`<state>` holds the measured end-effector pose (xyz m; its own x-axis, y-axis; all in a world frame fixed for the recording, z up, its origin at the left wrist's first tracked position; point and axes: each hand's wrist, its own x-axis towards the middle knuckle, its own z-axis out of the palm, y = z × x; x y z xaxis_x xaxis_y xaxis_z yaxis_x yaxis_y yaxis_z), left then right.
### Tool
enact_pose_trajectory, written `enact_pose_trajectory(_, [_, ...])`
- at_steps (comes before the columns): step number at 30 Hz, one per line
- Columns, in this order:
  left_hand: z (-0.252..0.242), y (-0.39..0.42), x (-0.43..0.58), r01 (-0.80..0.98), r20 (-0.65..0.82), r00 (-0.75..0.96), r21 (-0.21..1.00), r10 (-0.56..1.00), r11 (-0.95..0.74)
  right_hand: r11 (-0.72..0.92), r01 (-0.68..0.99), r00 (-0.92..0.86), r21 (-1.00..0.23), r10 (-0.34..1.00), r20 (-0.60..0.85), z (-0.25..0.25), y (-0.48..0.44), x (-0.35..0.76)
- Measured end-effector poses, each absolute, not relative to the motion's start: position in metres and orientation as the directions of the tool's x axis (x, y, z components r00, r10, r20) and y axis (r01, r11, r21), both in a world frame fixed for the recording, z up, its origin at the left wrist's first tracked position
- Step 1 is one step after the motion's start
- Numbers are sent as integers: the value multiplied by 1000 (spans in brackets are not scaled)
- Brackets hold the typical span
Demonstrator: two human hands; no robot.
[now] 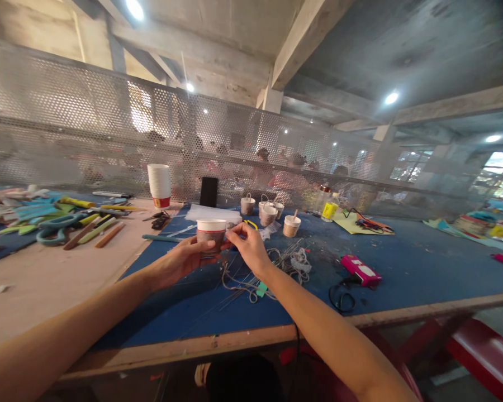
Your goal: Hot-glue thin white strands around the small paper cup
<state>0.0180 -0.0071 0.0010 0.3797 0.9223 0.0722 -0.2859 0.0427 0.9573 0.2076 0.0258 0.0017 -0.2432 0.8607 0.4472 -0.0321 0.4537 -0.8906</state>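
My left hand point(186, 252) is wrapped round a paper cup point(211, 225) with a white rim, a red line below it and a grey-brown coating on its side. The cup stands upright, held above the blue table mat. Close to the cup's right side, my right hand point(248, 244) is closed in a pinch; a small greyish bit shows at its fingertips, too small to name. Under and beside my right wrist lies a tangle of grey cord point(298, 262) with thin wires. Behind it stands a small coated cup point(292, 225) with a stick in it.
Several small coated cups point(269, 214) stand farther back, some with cord handles. A stack of paper cups point(159, 184) is at left, near scissors point(56, 229) and modelling tools. A pink device point(361, 270) with a black cable and a yellow-labelled bottle point(330, 207) are at right. A perforated screen point(218, 145) borders the table.
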Motion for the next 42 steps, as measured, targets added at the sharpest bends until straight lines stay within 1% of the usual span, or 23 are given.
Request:
enact_pose_trajectory(6, [1,-7,19,-292,63,386,955,920,57,452,-69,-247,-889,856,454,2,26,207])
enact_pose_trajectory(15, [2,-8,20,-291,71,380,956,922,46,441,-65,-248,-895,862,442,1,25,207])
enact_pose_trajectory(21, [1,-8,19,-282,65,388,958,919,51,419,-24,-249,-908,877,411,3,25,208])
enact_pose_trajectory(29, [1,-10,19,-254,52,400,966,915,56,408,-61,-250,-911,877,410,5,22,209])
enact_pose_trajectory(35, [0,-9,17,-243,49,409,968,911,56,379,-49,-267,-924,887,378,4,24,209])
enact_pose_trajectory(42, [-2,-8,17,-235,55,392,971,918,42,278,-77,-294,-957,911,288,8,22,210])
